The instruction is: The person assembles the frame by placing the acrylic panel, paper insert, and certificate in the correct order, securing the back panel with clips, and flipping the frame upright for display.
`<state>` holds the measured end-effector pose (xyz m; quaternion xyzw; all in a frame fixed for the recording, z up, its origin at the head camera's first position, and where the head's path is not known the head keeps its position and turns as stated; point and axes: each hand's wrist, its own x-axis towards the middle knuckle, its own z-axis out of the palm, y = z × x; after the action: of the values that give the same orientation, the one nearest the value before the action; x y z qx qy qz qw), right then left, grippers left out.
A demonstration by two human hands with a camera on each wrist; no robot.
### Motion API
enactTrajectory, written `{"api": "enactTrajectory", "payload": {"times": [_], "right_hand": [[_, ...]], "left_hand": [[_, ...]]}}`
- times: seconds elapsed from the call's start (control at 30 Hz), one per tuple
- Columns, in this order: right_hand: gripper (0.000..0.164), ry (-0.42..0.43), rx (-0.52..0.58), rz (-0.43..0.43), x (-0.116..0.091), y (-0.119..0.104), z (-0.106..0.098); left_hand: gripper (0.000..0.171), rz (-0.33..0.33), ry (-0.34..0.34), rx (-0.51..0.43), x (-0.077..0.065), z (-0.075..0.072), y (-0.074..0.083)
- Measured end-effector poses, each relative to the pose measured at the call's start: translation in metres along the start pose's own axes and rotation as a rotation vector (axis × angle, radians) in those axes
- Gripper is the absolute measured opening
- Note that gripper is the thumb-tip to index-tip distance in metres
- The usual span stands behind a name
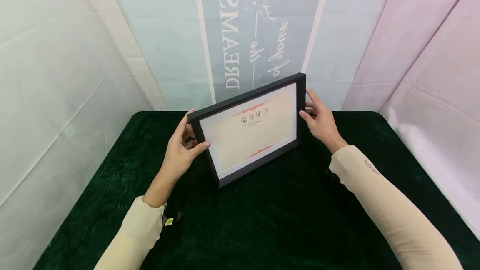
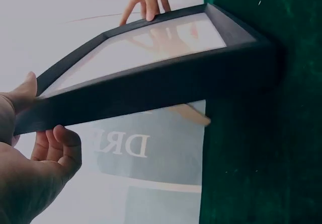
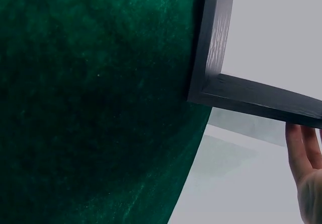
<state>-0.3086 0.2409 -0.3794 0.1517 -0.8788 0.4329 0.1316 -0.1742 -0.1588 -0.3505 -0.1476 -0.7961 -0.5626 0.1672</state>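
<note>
A black picture frame (image 1: 258, 162) stands on its lower edge on the dark green cloth, turned at an angle and leaning back a little. Inside it a cream certificate (image 1: 258, 134) with red trim and Chinese characters sits within a white border. My left hand (image 1: 179, 153) grips the left side near the upper corner, thumb on the front and fingers behind. At the opposite side, my right hand (image 1: 322, 122) holds the edge between thumb and fingers. Behind the frame, a tan strip (image 2: 195, 115) juts out in the left wrist view.
Green velvety cloth (image 1: 277, 228) covers the table. A pale blue backdrop (image 1: 172, 41) with mirrored white lettering hangs behind its far edge. White fabric (image 1: 48, 74) encloses the left side, and pinkish fabric (image 1: 431, 66) the right.
</note>
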Motion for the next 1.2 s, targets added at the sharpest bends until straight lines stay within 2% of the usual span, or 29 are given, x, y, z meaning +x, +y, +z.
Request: {"api": "enactTrajectory", "payload": {"times": [0.17,0.4,0.6,0.97,1.2], "right_hand": [[0.08,0.018,-0.011,0.012,-0.002,0.001,-0.003],[0.077,0.032,-0.019,0.033,-0.012,0.0,-0.007],[0.077,0.079,-0.026,0.011,-0.024,-0.003,-0.008],[0.079,0.149,-0.065,0.002,-0.043,-0.009,-0.01],[0.077,0.179,-0.086,0.005,-0.046,-0.006,-0.015]], "left_hand": [[0.083,-0.001,0.052,0.007,0.012,0.001,-0.006],[0.075,-0.069,0.139,0.007,0.028,0.001,-0.019],[0.069,-0.057,0.191,0.029,0.041,0.002,-0.027],[0.065,-0.094,0.2,0.019,0.056,0.006,-0.033],[0.067,-0.108,0.169,0.016,0.065,0.011,-0.032]]}}
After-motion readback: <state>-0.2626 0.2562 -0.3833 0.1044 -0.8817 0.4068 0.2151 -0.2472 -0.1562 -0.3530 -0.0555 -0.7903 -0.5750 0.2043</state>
